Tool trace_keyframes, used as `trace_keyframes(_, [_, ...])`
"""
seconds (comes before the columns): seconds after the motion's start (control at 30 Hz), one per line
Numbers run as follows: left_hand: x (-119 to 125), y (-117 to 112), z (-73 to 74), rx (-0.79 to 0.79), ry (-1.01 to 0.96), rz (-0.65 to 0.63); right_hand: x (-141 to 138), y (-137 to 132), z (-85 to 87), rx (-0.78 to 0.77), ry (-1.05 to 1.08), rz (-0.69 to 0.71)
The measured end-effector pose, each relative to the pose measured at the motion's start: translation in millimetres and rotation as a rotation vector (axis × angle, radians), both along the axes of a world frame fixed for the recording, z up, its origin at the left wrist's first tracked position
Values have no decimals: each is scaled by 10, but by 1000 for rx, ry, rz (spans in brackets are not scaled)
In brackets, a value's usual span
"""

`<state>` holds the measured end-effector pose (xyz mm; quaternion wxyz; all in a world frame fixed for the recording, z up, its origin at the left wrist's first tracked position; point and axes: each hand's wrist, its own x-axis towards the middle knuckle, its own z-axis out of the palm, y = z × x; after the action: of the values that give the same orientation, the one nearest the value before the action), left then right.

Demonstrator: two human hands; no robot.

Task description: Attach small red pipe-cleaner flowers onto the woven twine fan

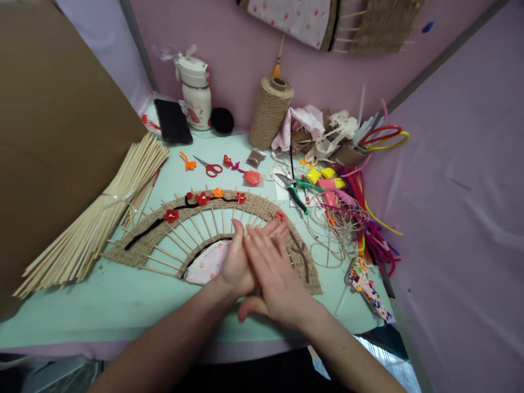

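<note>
My left hand [239,267] is palm up with its thumb raised. Across it lies my right hand [274,275], palm against palm, fingers stretched out flat and thumb apart. Whether anything is between the palms is hidden. Both hands are above the right half of a fan-shaped panel [262,202] of woven twine on thin sticks. Red flowers [171,216], an orange flower [218,192] and a black stem [143,234] decorate its band. Small red beads [280,216] and a brown branch [301,254] are on the right side. Printed cloth [208,263] covers the inner half-circle, partly behind my left hand.
A bundle of sticks [98,213] lies left, beside a brown board [53,136]. Red scissors [210,168], green-handled pruners [298,199] and clay packets [327,185] lie behind the panel. A twine spool [271,112] and white bottle [196,98] stand behind. A flowered glue gun [368,289] lies right.
</note>
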<state>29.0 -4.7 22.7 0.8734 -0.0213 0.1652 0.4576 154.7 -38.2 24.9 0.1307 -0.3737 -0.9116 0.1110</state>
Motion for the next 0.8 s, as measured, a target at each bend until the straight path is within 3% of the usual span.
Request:
trace_keyframes(0.1, [-51,46,10,-2,-6,119,-53,-52,11,-24,1,142])
trace_keyframes(0.23, [-35,48,20,-17,-17,84,37,50,57,-9,-32,-12])
trace_keyframes(0.33, [2,29,6,-30,-10,84,134,149,138,-32,77,61])
trace_keyframes(0.4, [-3,33,3,-36,3,124,177,181,162,-2,144,12])
trace_keyframes(0.5, [-24,45,11,-61,19,147,162,172,107,58,85,-103])
trace_keyframes(0.63, [-25,35,9,-58,11,137,13,51,-13,53,-55,-27])
trace_keyframes(0.8, [-114,56,32,-37,-10,153,9,-90,-25,24,-102,55])
